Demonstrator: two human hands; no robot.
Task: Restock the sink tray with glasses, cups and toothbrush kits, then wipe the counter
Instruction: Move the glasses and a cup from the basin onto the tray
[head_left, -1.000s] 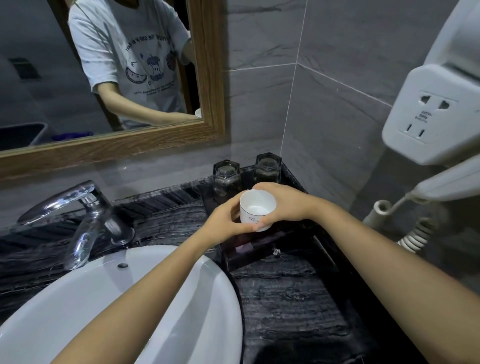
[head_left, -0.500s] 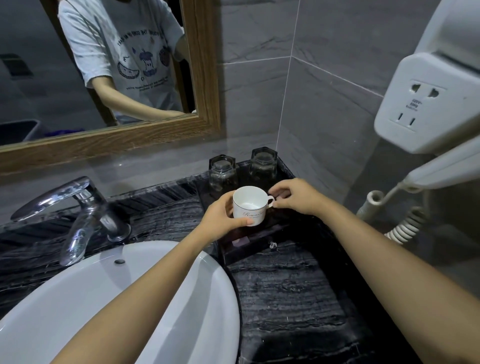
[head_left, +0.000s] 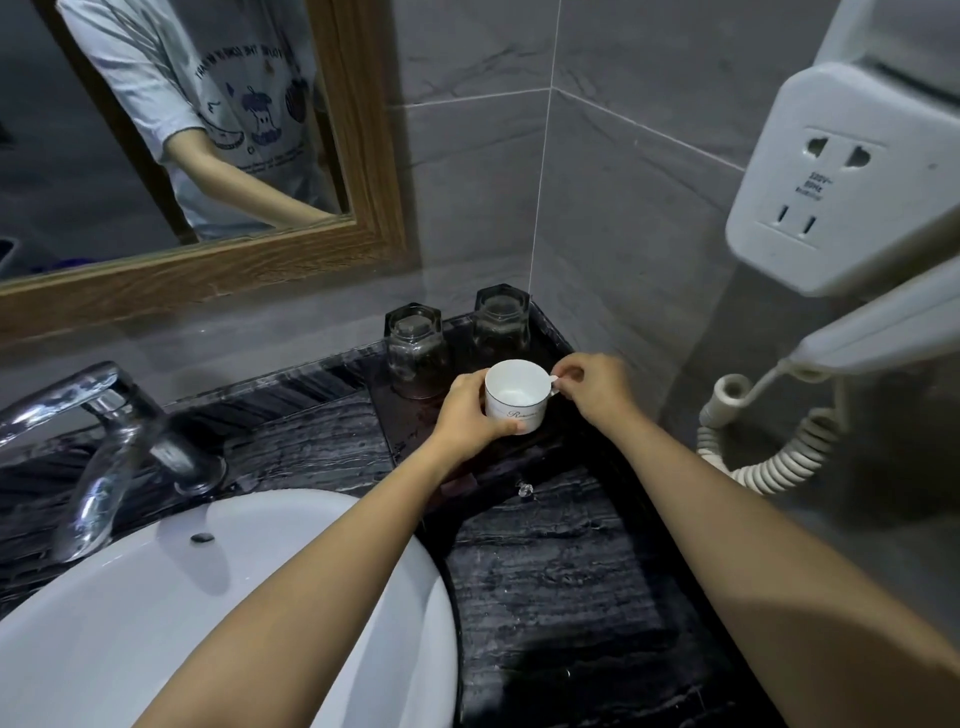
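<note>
A white cup (head_left: 515, 395) with script lettering is held upright over the dark tray (head_left: 400, 441) at the counter's back right corner. My left hand (head_left: 470, 410) wraps around its left side and bottom. My right hand (head_left: 592, 387) pinches its handle from the right. Two clear glasses (head_left: 415, 351) (head_left: 501, 325) stand upside down at the back of the tray, just behind the cup. Whether the cup rests on the tray is hidden by my hands.
A white basin (head_left: 208, 597) and a chrome tap (head_left: 104, 431) fill the left. Black marble counter (head_left: 561, 571) lies in front of the tray. A wall hair dryer unit (head_left: 831, 182) with a coiled cord (head_left: 779, 457) hangs on the right. A wood-framed mirror (head_left: 208, 270) is behind.
My right hand has shifted from cupping the cup's right side to pinching its handle. The cup has turned so the handle points right and has moved slightly back toward the glasses.
</note>
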